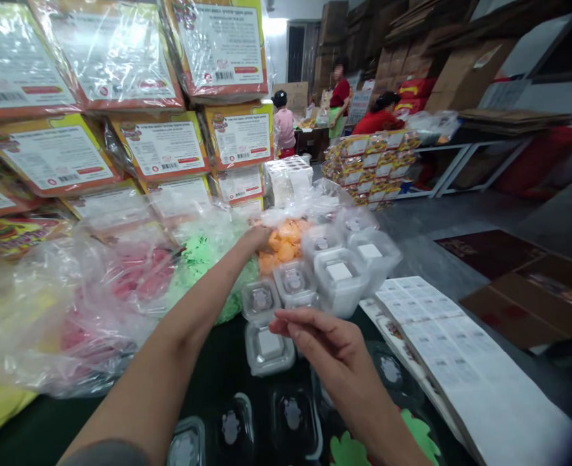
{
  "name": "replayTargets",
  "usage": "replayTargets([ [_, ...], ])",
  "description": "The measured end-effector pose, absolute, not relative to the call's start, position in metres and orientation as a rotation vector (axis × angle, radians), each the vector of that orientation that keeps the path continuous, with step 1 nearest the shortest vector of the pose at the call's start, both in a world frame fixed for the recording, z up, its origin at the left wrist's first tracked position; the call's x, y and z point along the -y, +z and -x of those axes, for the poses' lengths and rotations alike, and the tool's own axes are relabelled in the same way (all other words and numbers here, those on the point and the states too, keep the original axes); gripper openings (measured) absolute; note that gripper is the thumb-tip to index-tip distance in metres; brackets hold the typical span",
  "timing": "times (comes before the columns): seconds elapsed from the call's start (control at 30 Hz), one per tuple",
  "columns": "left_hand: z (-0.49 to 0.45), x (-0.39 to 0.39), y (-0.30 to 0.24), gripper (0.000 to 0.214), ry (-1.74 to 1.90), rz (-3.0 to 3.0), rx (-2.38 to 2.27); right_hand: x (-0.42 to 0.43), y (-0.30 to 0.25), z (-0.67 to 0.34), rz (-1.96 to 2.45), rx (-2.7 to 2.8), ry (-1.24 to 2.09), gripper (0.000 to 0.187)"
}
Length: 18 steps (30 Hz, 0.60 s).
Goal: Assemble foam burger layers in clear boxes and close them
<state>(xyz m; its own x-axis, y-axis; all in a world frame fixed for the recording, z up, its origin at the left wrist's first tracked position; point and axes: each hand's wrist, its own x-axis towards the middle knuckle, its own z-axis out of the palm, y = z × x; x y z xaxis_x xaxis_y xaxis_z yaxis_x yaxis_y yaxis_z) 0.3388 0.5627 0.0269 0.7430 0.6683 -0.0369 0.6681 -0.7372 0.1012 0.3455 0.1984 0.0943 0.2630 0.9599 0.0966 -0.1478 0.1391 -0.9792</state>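
My left hand (261, 236) reaches far forward to a plastic bag of orange pieces (286, 243); its fingers are hidden among them. My right hand (327, 343) hovers over the clear plastic containers with fingers loosely stretched, thumb close to them, and nothing visible in it. Just beyond its fingertips stands a lidded container with a white block (269, 343). Stacked clear containers (339, 278) stand behind it. Nearer me, clear containers with a pale figure, such as this container (293, 414), lie on the dark table. Green scalloped pieces (349, 450) lie beneath my right forearm.
Bags of green pieces (198, 259) and pink pieces (140, 272) lie left, before a wall of wrapped boxes (160, 142). White printed sheets (426, 323) are stacked right. Flattened cardboard (533, 291) lies on the floor. Co-workers, including a person in red (339, 97), are farther back.
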Motion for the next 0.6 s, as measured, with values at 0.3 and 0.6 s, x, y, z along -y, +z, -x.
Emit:
replayTargets([
  [0.3,-0.331,-0.555,0.036,0.023,0.412,-2.608,-1.057,-0.232,0.088,-0.326,1.017,0.79,1.133,0.028],
  [0.6,-0.305,-0.566,0.072,0.034,0.808,-2.174,-1.008,-0.404,0.081,-0.363,0.716,0.285,1.282,0.01],
])
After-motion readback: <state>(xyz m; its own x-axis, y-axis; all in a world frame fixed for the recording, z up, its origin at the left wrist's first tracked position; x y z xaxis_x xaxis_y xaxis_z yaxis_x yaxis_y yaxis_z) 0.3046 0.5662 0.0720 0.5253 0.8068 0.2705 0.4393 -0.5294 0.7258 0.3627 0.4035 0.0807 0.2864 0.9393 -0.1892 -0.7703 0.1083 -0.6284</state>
